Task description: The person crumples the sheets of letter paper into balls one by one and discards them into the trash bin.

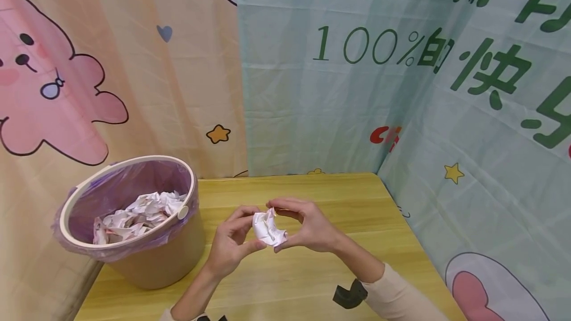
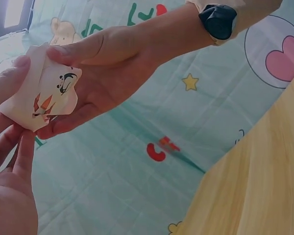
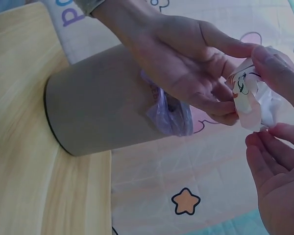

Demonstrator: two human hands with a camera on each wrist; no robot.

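A crumpled piece of white paper (image 1: 269, 228) is held between both hands above the wooden table. My left hand (image 1: 229, 244) pinches its left side between thumb and fingers. On the other side my right hand (image 1: 308, 224) pinches it too, thumb below and fingers above in the head view. Orange and black printed marks show on the paper (image 2: 51, 93) in the left wrist view. The same paper (image 3: 252, 98) looks folded and creased in the right wrist view, with fingertips of both hands at its edges.
Left of the hands stands a beige bin (image 1: 156, 261) with a purple bag (image 1: 171, 175) lining it. Inside lie several crumpled papers (image 1: 142, 214). The wooden table (image 1: 339, 197) reaches back to printed curtains (image 1: 308, 113) behind and at the right.
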